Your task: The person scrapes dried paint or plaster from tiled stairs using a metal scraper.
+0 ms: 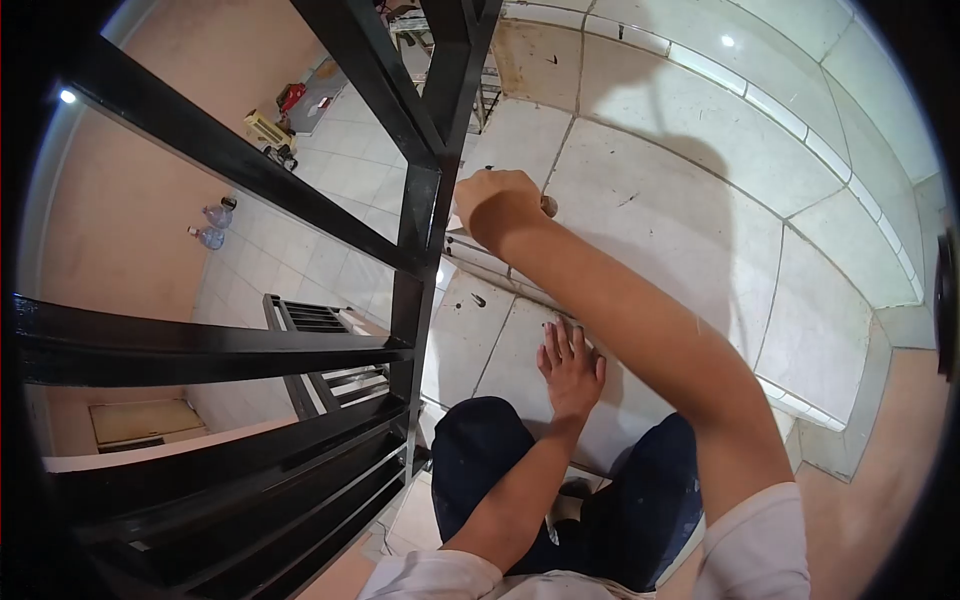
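Observation:
My right hand (497,205) is closed in a fist beside the black metal railing (408,290), above the upper tiled step. From the fist's right side sticks the rounded brown end of a handle (549,205); the hand hides the rest of the tool. A small pale patch shows between the fist and the railing post, too little to name. Lower down, my left hand (573,372) lies flat, fingers spread, on the tiled step (500,345) in front of my knees. Nothing is in it. Dark spots (478,299) mark the tile to its upper left.
Tiled stairs (660,200) curve up to the right. Through the railing bars, a floor below shows clear bottles (210,237), a yellow object (268,130) and a red object (291,96) by the wall. Another dark railing (315,315) stands down there. A metal frame (487,95) is at the top.

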A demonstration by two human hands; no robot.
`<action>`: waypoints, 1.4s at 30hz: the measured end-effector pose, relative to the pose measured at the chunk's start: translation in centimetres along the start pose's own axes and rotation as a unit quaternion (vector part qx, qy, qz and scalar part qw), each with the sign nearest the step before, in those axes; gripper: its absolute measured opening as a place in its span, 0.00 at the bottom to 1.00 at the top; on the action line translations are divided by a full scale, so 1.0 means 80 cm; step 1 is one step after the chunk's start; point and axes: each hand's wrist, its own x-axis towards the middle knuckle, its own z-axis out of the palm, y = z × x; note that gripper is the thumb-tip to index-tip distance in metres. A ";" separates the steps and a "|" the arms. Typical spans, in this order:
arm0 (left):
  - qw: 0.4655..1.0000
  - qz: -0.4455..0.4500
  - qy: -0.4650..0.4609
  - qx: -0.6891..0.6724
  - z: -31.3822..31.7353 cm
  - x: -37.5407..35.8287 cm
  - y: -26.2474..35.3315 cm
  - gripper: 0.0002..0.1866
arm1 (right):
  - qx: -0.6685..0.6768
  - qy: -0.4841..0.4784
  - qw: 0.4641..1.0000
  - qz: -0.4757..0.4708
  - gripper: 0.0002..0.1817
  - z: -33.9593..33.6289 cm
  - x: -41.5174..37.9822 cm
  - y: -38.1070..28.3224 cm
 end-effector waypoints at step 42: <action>0.996 0.030 0.071 -0.042 -0.004 -0.015 0.003 0.30 | 0.420 0.429 0.800 0.015 0.24 0.113 -0.372 0.115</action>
